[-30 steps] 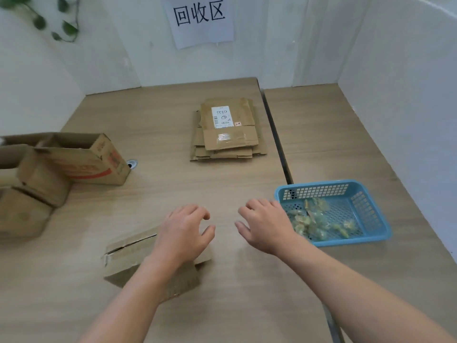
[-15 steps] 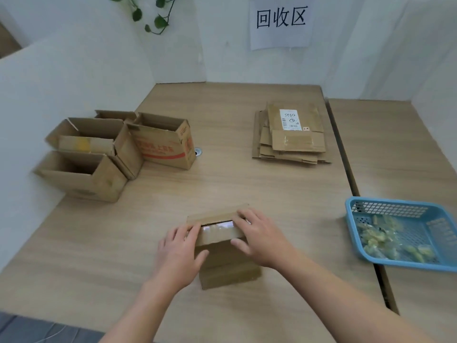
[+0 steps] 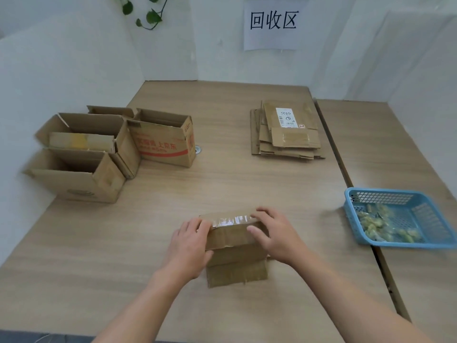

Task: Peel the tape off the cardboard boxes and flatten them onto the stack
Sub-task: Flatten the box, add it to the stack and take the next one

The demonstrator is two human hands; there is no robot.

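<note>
Cardboard box [image 3: 231, 237], taped seam [image 3: 231, 221] left-right, left hand [image 3: 190, 246], right hand [image 3: 277, 235] seemingly gripping ends

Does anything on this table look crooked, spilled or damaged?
Nothing spilled. The far flattened stack is untidy, its sheets fanned with edges unaligned. The open boxes on the left sit crowded at mixed angles. The taped box held by the left hand and right hand looks intact.

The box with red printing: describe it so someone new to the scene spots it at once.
On the wooden table, look far left, where open cardboard boxes cluster against the white wall. The box with red printing is the rightmost of them. It alone carries red characters and a red stripe on its front; its neighbours show none.
</note>
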